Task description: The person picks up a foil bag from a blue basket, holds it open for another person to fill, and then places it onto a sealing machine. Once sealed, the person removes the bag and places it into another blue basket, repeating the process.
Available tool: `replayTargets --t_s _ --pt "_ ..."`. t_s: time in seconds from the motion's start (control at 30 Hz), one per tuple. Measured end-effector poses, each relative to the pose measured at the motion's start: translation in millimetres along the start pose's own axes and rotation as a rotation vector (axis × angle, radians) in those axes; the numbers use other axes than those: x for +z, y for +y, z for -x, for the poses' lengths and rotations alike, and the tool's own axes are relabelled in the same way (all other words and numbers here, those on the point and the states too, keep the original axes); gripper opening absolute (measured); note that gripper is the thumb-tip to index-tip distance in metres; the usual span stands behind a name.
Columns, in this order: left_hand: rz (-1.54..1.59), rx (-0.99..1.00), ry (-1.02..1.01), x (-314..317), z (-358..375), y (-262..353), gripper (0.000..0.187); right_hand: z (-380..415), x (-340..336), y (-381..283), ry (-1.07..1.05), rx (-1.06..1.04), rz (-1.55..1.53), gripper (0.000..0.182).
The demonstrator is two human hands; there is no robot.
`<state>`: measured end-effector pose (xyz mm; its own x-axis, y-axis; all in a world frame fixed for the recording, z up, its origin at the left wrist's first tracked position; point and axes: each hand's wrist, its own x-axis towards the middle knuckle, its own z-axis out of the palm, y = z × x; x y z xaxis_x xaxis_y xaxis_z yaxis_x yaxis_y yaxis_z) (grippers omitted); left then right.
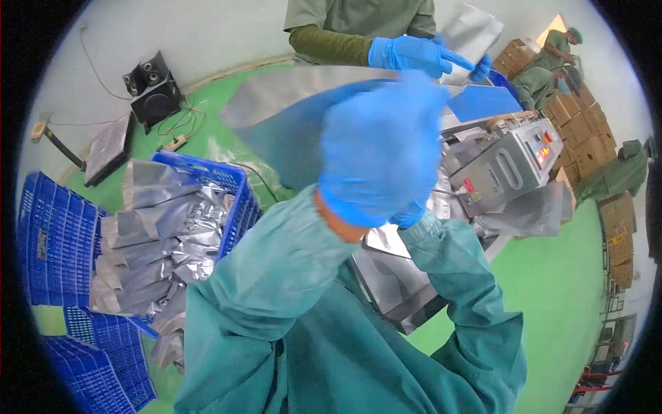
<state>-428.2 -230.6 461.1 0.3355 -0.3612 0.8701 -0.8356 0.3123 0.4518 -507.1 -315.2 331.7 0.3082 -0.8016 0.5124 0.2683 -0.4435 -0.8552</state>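
My left hand [379, 148], in a blue glove, is raised close to the camera and smeared by motion. A silver foil pouch [276, 103] sticks out to the left from it, and the fingers look closed on the pouch. My right hand [412, 212], also blue-gloved, is mostly hidden behind the left one, so its fingers do not show. Below it, flat foil pouches [393, 276] lie on a work surface. A grey sealing machine [507, 169] with lit displays stands to the right of my hands.
To the left, a blue crate [238, 183] holds many foil pouches [158, 234]; more blue crates [58, 241] stand beyond. Opposite me, a co-worker's gloved hands [414, 55] hold a pouch [472, 34]. Speakers [155, 93], cardboard boxes [579, 124] and other workers are farther off.
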Motion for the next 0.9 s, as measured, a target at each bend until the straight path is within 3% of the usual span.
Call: replayTargets --t_s 0.07,0.13,0.17,0.2,0.3,0.37,0.43,0.47,0.5,0.53,0.6,0.67,0.73,0.83,0.9 --pt "-0.113 0.085 -0.106 7 3 6 0.021 1 -19 14 0.022 0.041 -0.132 0.022" --pt "0.027 0.014 -0.167 2 20 13 0.031 2 -43 33 0.115 0.509 0.445 0.017" --pt "0.124 -0.038 -0.276 -19 27 3 0.030 8 -52 28 0.049 0.411 0.360 0.016" --pt "0.112 -0.030 -0.258 -27 36 -17 0.030 14 -60 23 -0.021 0.310 0.273 0.014" --pt "0.250 -0.421 0.184 -22 91 -92 0.043 17 -58 5 -0.019 0.261 0.165 0.012" --pt "0.252 -0.665 -0.101 -17 114 -98 0.043 20 -62 9 -0.019 0.195 0.282 0.010" --pt "0.391 -0.566 0.019 1 141 -111 0.051 12 -63 16 0.029 0.049 0.477 0.015" --pt "0.342 -0.744 -0.024 -3 135 -102 0.042 11 -68 20 0.047 -0.006 0.566 0.018" --pt "0.349 -0.680 0.044 0 134 -101 0.032 11 -62 20 0.141 0.051 0.399 0.019" --pt "0.220 -0.494 0.118 5 138 -103 0.027 12 -57 18 0.224 0.128 0.236 0.021" --pt "0.252 -0.506 0.179 18 132 -102 0.020 5 -76 25 0.090 -0.009 0.459 0.015" --pt "0.334 -0.684 0.213 26 113 -106 0.021 4 -76 13 0.080 0.016 0.385 0.015" --pt "0.432 -0.552 0.268 14 78 -109 0.023 -9 -84 3 0.215 0.135 0.328 0.024" --pt "0.319 -0.485 0.229 23 45 -116 0.030 -7 -72 -21 0.324 0.050 0.573 0.026" --pt "0.315 -0.520 0.215 29 49 -123 0.033 -5 -80 -10 0.265 0.028 0.517 0.029"
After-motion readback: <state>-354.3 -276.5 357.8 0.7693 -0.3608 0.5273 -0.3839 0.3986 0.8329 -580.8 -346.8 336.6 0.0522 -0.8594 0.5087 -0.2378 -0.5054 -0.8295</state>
